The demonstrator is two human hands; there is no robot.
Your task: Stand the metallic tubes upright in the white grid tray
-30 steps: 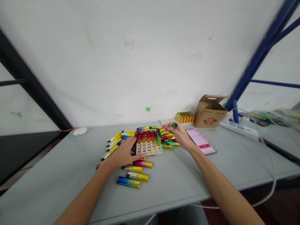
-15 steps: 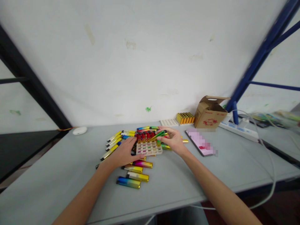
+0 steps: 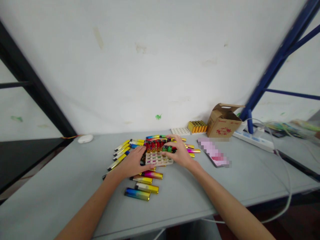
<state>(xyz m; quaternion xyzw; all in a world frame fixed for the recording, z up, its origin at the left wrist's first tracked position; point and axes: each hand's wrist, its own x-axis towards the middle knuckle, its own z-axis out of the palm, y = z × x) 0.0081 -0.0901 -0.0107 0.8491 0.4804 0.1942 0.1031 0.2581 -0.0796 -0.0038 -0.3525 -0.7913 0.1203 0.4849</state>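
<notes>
As the left hand curls around the nine-o'clock side of the white tray: its thumb lies along the near edge, fingers bent at the far left corner.
Right hand: at three o'clock, thumb and fingers pinching a green lighter over the tray's one-o'clock corner; the fingers partly cover it, so whether it sits in a slot cannot be told.
Tray: near the middle of the grey counter, between both hands, nearer rows of slots showing.
Red lighters: upright in a row along the tray's twelve-o'clock edge.
Loose lighters: fanned toward ten o'clock, more at two to three; at seven, a blue-and-yellow lighter lies nearest the counter's front.
Second tray: one o'clock, near the wall, just beside a block of upright orange lighters.
Cardboard box: two o'clock, flap raised.
Phone: three o'clock, screen partly blurred.
Power strip: between two and three, beyond the phone.
White case: between nine and ten, well apart.
</notes>
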